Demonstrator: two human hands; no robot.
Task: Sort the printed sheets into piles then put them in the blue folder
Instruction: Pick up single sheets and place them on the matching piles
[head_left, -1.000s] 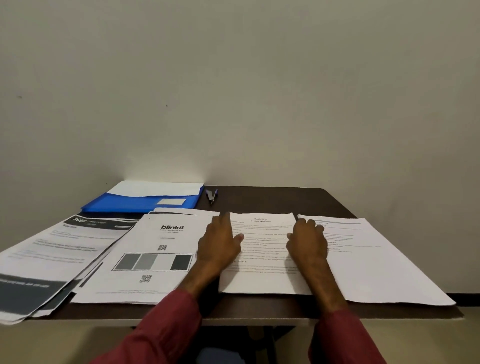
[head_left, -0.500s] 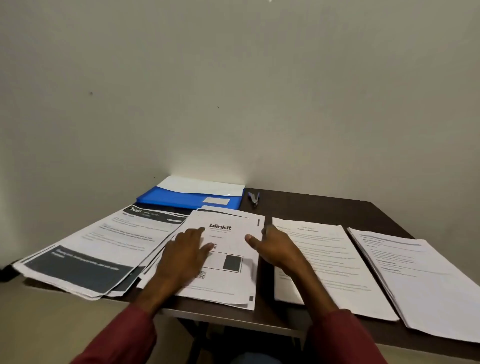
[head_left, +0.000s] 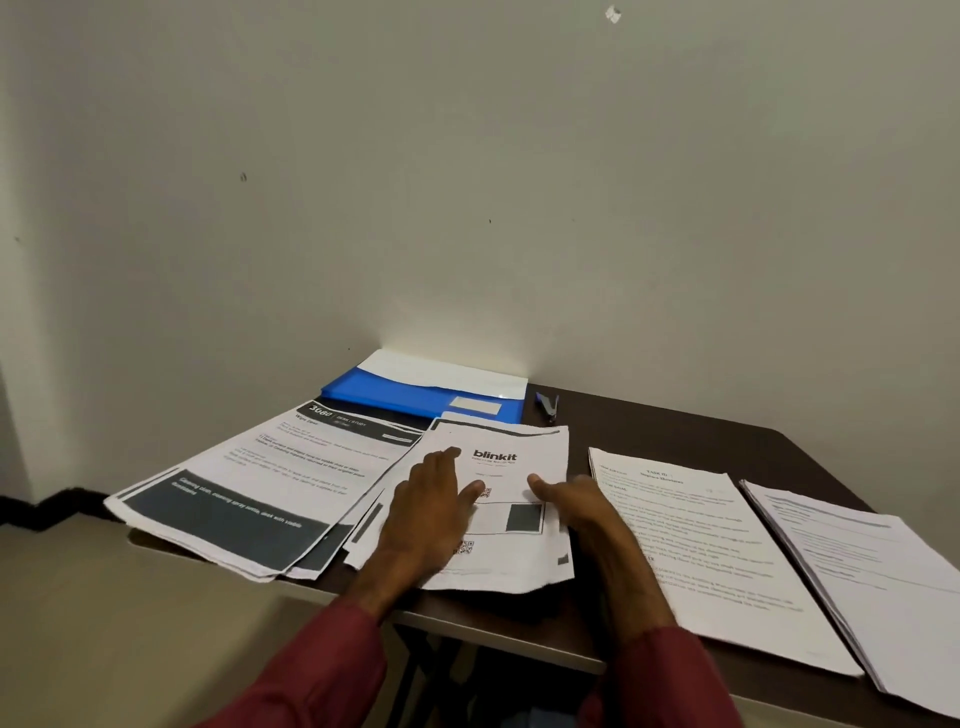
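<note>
Several piles of printed sheets lie across the dark table (head_left: 670, 431). My left hand (head_left: 428, 512) lies flat with straight fingers on the blinkit pile (head_left: 519, 467) in the middle. My right hand (head_left: 576, 506) stands edge-on against that pile's right side, thumb over the top sheet. A pile with dark bands (head_left: 249, 499) lies to the left and hangs over the table edge. Two text piles lie to the right, one near (head_left: 696, 540) and one far right (head_left: 857, 566). The blue folder (head_left: 415, 397) lies at the back by the wall, a white sheet sticking out of it.
A small blue stapler (head_left: 548, 405) sits right of the folder near the wall. The wall runs close behind the table. The floor (head_left: 130, 623) shows at the lower left, beyond the table's front edge.
Both hands moved left from the text pile onto the blinkit pile. The view swung left and down, so the text piles now sit at the right.
</note>
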